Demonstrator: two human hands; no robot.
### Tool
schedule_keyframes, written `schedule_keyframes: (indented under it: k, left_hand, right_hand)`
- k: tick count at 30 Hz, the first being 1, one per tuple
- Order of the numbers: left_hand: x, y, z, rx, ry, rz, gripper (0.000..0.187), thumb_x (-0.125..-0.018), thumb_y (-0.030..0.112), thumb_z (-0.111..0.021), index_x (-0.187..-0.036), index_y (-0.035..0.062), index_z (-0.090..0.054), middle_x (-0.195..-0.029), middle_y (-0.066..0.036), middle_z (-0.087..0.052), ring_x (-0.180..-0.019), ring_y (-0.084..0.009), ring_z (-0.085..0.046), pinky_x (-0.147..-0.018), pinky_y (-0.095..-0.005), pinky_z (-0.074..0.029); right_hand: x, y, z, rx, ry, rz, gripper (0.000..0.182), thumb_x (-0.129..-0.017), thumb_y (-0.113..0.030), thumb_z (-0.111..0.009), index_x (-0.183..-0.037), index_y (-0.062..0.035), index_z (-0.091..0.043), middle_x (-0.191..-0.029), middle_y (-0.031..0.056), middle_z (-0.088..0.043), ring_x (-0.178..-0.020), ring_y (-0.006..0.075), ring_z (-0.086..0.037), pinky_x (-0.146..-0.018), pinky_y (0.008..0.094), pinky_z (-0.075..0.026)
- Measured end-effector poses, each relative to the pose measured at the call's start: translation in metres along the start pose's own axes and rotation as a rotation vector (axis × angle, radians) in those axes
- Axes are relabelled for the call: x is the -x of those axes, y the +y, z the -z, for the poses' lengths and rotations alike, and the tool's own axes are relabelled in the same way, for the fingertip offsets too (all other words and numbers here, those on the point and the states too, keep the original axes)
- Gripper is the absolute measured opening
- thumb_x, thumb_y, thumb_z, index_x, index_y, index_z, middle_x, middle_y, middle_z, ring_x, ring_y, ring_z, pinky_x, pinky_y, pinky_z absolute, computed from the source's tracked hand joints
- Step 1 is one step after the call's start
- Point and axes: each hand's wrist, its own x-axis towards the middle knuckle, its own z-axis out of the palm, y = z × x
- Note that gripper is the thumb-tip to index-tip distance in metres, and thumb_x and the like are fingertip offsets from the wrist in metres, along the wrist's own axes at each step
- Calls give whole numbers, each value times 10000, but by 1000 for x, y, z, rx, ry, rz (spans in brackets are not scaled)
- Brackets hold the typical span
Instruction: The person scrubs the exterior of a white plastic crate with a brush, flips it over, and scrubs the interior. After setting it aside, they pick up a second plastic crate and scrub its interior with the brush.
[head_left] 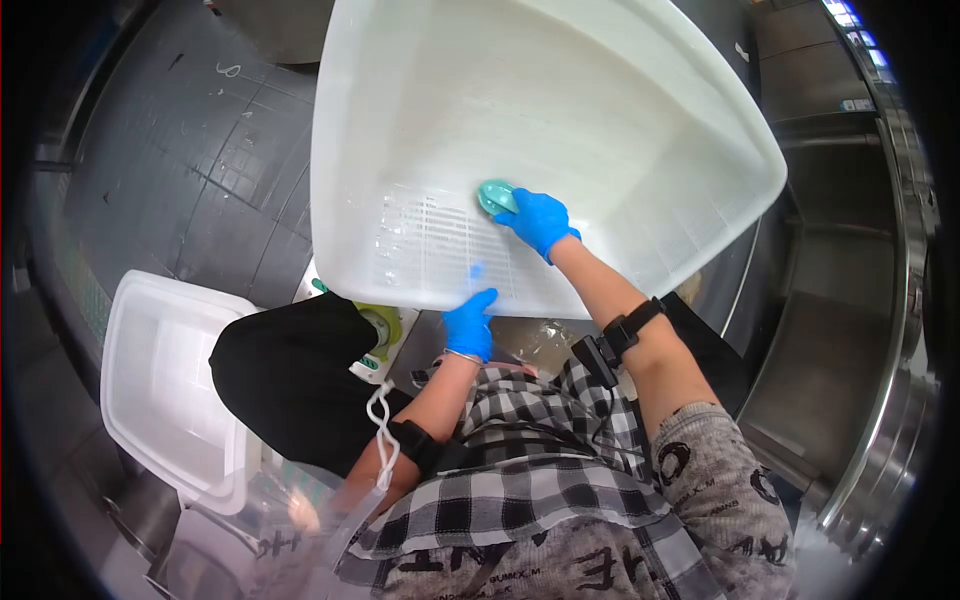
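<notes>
A large white plastic tub (560, 100) is tilted in front of me, its open inside facing up. My right hand (543, 222), in a blue glove, is closed on a teal scrubbing brush (496, 197) pressed to the tub's inner surface. My left hand (470, 325), also blue-gloved, grips the tub's near rim, with its thumb and fingers around the edge. Faint ridged lines show on the tub wall left of the brush.
A smaller white bin (172, 385) stands on the left. A green and white object (385, 330) is by my knee. Steel shelving (830, 330) runs along the right, and dark wet tiles (235, 170) cover the floor.
</notes>
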Motion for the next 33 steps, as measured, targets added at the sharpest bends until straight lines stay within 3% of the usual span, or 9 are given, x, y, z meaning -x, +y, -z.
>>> schedule_keyframes:
  k: [3,6,9,15,18,21,25,29,33]
  left_hand:
    - [-2,2,-2,-5,-15,-34,489,-616,-88,-604,-1081,0,-479,-1006,-101,-524,-900,-244,-518,-747,-351,-453]
    - [6,8,-8,-28,10,-40,470,-629,-81,-598,-1074,13,-481,-1008,-98,-520,-904,-241,-516,-764,-345,-445]
    - [3,10,-5,-49,18,-31,449,-640,-85,-588,-1063,24,-484,-1005,-96,-517,-916,-239,-510,-785,-339,-436]
    - [3,15,-9,-59,24,-173,426,-616,-74,-602,-1029,-31,-509,-968,-104,-545,-846,-224,-530,-728,-321,-443]
    - [3,22,-9,-57,15,-218,420,-612,-78,-598,-1020,-39,-509,-966,-110,-543,-844,-224,-528,-733,-318,-439]
    - [-1,24,-8,-77,19,-193,445,-608,-103,-578,-1038,-26,-498,-994,-105,-529,-885,-231,-515,-769,-322,-432]
    - [-5,22,-3,-64,1,-196,457,-608,-117,-560,-1048,-13,-498,-1025,-97,-520,-920,-233,-506,-795,-327,-426]
    - [-3,25,-6,-59,-64,-252,442,-608,-110,-562,-1036,-12,-509,-1026,-98,-521,-920,-235,-507,-790,-326,-428]
    - [-2,24,-5,-75,16,-197,446,-606,-109,-560,-1039,-17,-508,-1022,-101,-521,-924,-237,-505,-793,-323,-424]
  right_hand:
    - [0,6,15,-22,-74,24,457,-682,-406,-600,-945,-40,-524,-886,175,-579,-825,310,-564,-707,373,-450]
    - [34,22,51,-420,-114,-200,588,-619,-341,-651,-1105,-66,-464,-1006,158,-547,-889,269,-553,-753,346,-445]
    - [43,56,36,-337,-125,-98,610,-618,-338,-651,-1135,-78,-460,-1049,164,-531,-919,280,-541,-780,347,-436]
    - [15,48,4,-417,-81,-186,606,-596,-315,-658,-1126,-79,-482,-1053,164,-534,-960,274,-522,-830,334,-409]
    - [48,54,3,-401,-183,41,572,-618,-325,-646,-1118,-95,-490,-1047,153,-541,-947,285,-526,-825,339,-411]
    - [54,53,13,-273,-187,77,563,-625,-329,-642,-1125,-120,-487,-1035,141,-549,-946,284,-527,-824,343,-412]
    - [7,40,13,-85,-123,-14,523,-661,-331,-609,-1123,-131,-469,-1010,146,-555,-921,308,-526,-803,369,-417]
    - [33,38,6,-213,-150,45,547,-654,-340,-614,-1130,-112,-472,-1034,153,-545,-939,289,-528,-818,361,-414]
    - [36,49,31,-175,-419,146,648,-609,-373,-644,-1146,-61,-461,-1097,174,-509,-1006,285,-498,-842,338,-406]
